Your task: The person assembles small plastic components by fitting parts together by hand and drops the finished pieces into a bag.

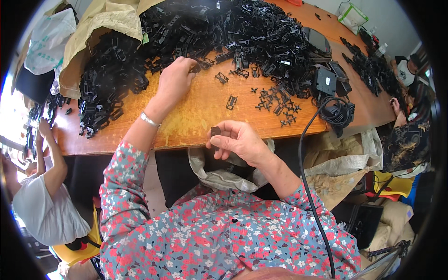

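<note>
My right hand [242, 143] is closed in front of the table's near edge, a small dark plastic part [215, 136] pinched between thumb and fingers. Farther off, my left hand [176, 78] reaches to the near border of a big heap of black plastic parts [224, 30]. Its fingers are curled down; what they grip there is largely hidden. Single black frame-shaped pieces [231, 101] lie on the wood between the hands and the heap. Beyond my right hand several small cross-shaped black pieces [275, 100] are scattered.
On the wooden table [186, 126], a brown paper sack [100, 28] spills parts at left. A black box [325, 81] and coiled cable [337, 112] stand right; the cable runs down past my right arm. An open woven sack [214, 179] hangs below the edge. Co-workers sit left [49, 205] and right [410, 130].
</note>
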Motion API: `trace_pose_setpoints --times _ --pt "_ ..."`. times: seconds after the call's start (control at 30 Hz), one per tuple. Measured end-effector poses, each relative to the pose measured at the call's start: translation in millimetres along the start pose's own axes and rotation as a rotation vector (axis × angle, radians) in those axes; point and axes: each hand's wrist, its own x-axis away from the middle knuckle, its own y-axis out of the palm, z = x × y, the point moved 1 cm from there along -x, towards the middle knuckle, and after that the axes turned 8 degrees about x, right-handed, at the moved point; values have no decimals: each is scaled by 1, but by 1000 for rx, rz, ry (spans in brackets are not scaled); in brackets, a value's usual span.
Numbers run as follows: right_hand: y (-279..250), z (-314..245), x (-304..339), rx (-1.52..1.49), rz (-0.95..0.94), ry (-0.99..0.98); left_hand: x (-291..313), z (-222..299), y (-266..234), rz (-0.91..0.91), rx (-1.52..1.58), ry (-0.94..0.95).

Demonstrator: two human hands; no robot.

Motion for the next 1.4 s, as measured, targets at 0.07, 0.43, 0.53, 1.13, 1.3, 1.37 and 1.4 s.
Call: trace_pose_setpoints --times 0.07,0.43,0.53,1.13,1.3,1.37,1.4 --pt "-2 0 0 -5 19 1 7 11 -12 25 344 -175" --pt "-4 -28 -6 229 279 -236 92 65 -43 -181 1403 -512" --pt "1 -26 -4 358 252 -191 102 77 -43 -191 1408 -499" --pt "23 -17 13 1024 565 -518 126 134 -37 118 700 -154" --pt "20 5 4 520 384 -475 132 131 -24 145 1032 -273" --pt "19 5 6 504 353 -460 135 120 -23 124 898 -229" --pt "19 6 8 486 321 -444 133 119 -27 102 763 -188"
